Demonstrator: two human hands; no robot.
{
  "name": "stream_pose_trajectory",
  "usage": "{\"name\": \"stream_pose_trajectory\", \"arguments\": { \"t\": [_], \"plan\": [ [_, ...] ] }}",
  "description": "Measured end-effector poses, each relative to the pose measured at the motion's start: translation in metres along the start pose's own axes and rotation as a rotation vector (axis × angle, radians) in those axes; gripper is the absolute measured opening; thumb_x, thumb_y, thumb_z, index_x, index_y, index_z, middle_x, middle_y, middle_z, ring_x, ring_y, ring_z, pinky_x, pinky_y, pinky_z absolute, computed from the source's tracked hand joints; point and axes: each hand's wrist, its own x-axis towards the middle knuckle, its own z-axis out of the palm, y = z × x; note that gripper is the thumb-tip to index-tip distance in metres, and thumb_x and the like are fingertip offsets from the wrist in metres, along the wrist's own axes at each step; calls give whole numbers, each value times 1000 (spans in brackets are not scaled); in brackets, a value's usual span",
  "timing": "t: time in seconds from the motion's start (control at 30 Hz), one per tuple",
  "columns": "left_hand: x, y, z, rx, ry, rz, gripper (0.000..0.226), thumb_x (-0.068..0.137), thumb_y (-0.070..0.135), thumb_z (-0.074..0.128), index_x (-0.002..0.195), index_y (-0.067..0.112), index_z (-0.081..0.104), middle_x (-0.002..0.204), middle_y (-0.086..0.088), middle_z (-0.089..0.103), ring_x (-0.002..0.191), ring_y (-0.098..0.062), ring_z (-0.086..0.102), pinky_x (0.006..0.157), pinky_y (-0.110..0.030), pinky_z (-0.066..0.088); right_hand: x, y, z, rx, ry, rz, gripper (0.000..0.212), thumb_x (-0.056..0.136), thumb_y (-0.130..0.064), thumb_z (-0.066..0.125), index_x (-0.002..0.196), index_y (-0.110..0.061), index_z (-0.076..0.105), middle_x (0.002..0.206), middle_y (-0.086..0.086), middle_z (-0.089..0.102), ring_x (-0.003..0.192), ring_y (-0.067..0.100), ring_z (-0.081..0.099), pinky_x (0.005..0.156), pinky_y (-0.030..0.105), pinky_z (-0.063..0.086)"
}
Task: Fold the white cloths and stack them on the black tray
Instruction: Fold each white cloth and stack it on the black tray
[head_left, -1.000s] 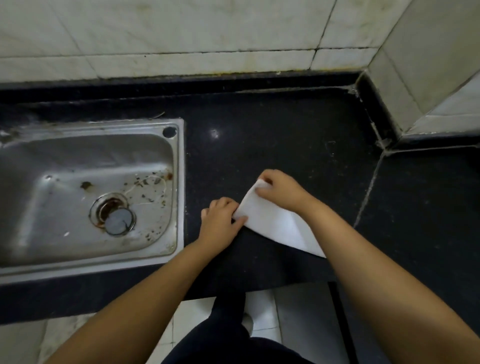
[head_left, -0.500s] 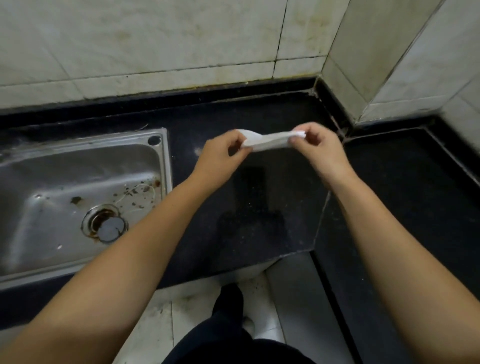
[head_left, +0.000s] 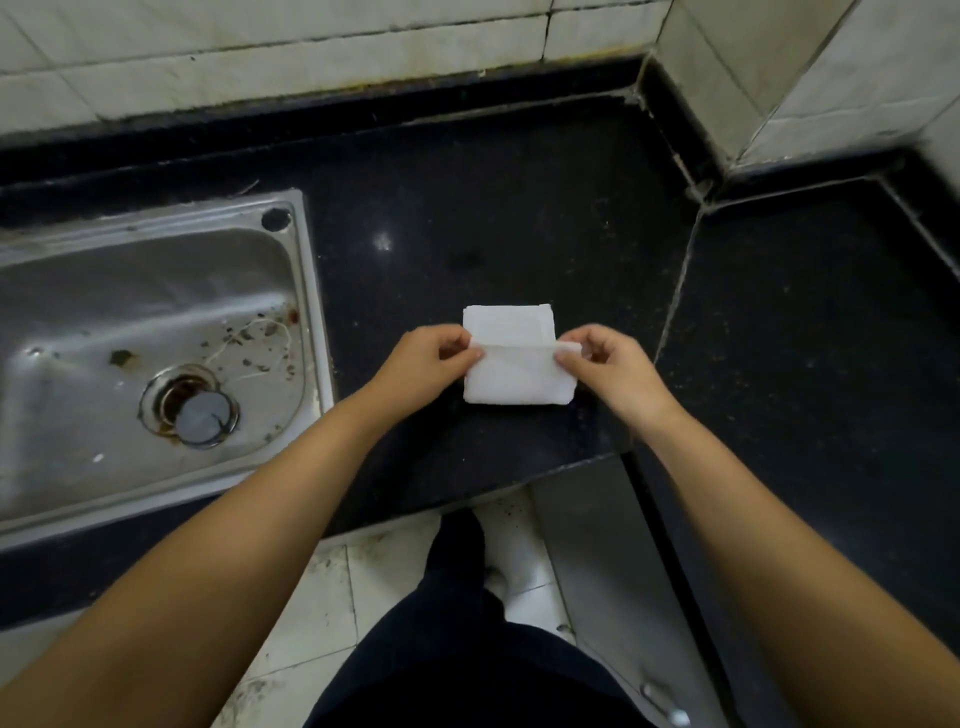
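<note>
A small white cloth (head_left: 514, 358) lies on the black stone counter (head_left: 493, 223), folded into a rectangle with its near half doubled over the far half. My left hand (head_left: 431, 364) pinches the left end of the folded edge. My right hand (head_left: 602, 364) pinches the right end of the same edge. Both hands rest low over the counter. No black tray is in view.
A steel sink (head_left: 150, 353) with a dirty drain (head_left: 200, 415) sits at the left of the counter. White tiled walls (head_left: 311, 57) rise behind and at the right corner. The counter's front edge (head_left: 467, 499) is near my legs, with tiled floor below.
The cloth lay flat a second ago, was lifted and stretched between both hands in the air, and now lies back on the counter, folded smaller, with both hands still on it.
</note>
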Motion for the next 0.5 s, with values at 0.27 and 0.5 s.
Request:
{"name": "stream_pose_trajectory", "arguments": {
  "t": [0.27,0.5],
  "plan": [
    [73,-10,-9,241,13,-122,21,89,30,58,70,24,52,75,5,55,77,-15,54,72,-30,46,80,-3,20,-131,111,146,15,90,-19,59,105,-16,61,85,-4,56,85,14,57,76,27,48],
    [73,-19,1,497,161,-87,24,90,40,55,101,19,54,102,2,55,100,-18,49,85,-33,32,82,8,29,-479,139,141,43,90,-29,58,130,-15,47,122,9,51,108,25,54,94,44,47]
  ]
}}
